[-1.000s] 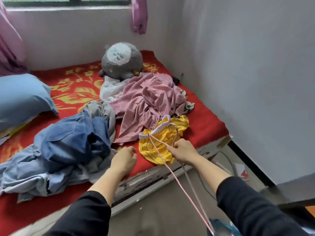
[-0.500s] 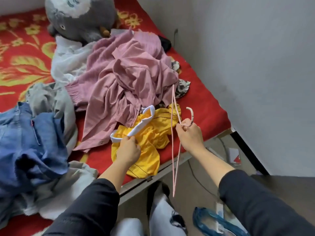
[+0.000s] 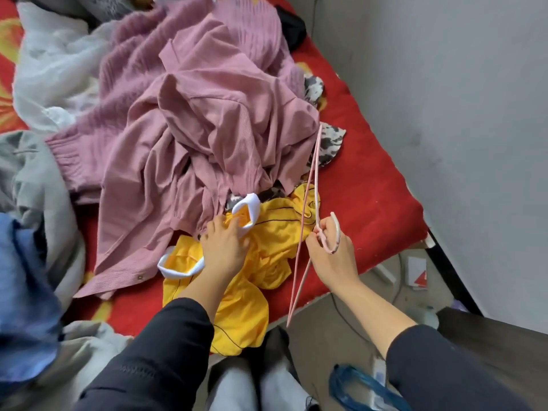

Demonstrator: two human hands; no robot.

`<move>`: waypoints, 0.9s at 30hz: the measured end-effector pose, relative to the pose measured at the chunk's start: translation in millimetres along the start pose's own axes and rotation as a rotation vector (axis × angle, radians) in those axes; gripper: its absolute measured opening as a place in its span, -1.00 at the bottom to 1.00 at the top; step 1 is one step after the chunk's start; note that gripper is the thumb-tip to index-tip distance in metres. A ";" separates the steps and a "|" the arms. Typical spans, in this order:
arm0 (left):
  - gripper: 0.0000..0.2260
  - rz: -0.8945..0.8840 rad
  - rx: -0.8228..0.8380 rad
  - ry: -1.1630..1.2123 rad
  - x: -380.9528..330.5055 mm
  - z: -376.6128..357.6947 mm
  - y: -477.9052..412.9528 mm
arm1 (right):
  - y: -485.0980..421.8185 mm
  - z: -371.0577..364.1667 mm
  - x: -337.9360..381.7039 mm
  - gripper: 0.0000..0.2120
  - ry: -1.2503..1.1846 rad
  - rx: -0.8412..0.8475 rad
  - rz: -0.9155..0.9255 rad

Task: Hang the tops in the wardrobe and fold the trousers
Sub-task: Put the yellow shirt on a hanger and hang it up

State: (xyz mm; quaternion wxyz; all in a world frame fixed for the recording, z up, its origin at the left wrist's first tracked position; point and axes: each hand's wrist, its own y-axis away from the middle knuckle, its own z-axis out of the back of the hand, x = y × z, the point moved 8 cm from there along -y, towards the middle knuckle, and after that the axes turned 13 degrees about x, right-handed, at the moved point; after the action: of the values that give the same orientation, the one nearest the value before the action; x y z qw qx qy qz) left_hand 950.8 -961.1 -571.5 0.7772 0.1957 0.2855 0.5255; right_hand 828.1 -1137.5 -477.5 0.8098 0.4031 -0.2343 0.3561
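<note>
Red bedding (image 3: pixel 370 179) with a yellow floral print covers the bed below the head camera. The bed stands against a grey wall (image 3: pixel 444 114) and is heaped with clothes. A yellow top (image 3: pixel 267 256) with white-trimmed openings lies crumpled at the near edge, partly hanging over it. A pink corduroy shirt (image 3: pixel 207 129) sits just behind and overlaps it. Further left lie a white garment (image 3: pixel 50 69), a grey one (image 3: pixel 29 173) and blue denim (image 3: pixel 20 277).

The left hand (image 3: pixel 225 247) rests on the yellow top, its grip closing on the fabric beside one white-trimmed opening. The right hand (image 3: pixel 332 256) holds a pink hanger (image 3: pixel 337 231), its grip pinched around the neck just below the hook. The thin frame runs up across the top and down past the bed's edge.

The step in hand looks like getting this top onto the hanger. It should go best if the left hand finds the neck opening rather than an armhole. The top then needs lifting clear of the pink shirt, and one hanger shoulder should go in at a time so the wire does not snag. No wardrobe is in view.
</note>
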 end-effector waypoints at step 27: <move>-0.65 -0.467 -0.692 0.780 -18.7 409.9 247.5 | 86.8 128.5 295.3 -0.80 0.019 -0.177 0.510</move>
State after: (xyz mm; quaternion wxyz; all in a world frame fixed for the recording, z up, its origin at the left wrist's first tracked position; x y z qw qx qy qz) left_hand 1037.2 -888.3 -105.9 0.7286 -0.3469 0.3982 0.4362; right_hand 937.7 -1091.7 -165.9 0.7280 0.2554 -0.3509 0.5307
